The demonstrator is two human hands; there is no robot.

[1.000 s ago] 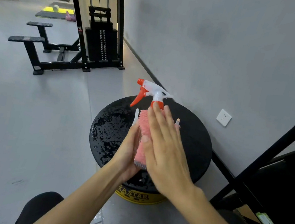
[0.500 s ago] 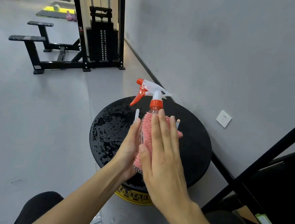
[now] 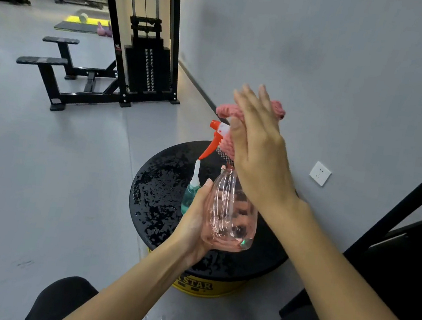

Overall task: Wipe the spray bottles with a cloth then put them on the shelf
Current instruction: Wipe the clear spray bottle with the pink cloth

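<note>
Left hand grips clear pinkish plastic spray bottle just above round black drum top, right hand flat-fingered, pressing fluffy pink cloth on its trigger head; unpinched cloth could slip off onto the drum.

The spray bottle is over the middle of the round stool, the left hand on its left side. The cloth and right hand are atop it, and a small bottle stands just left.
</note>
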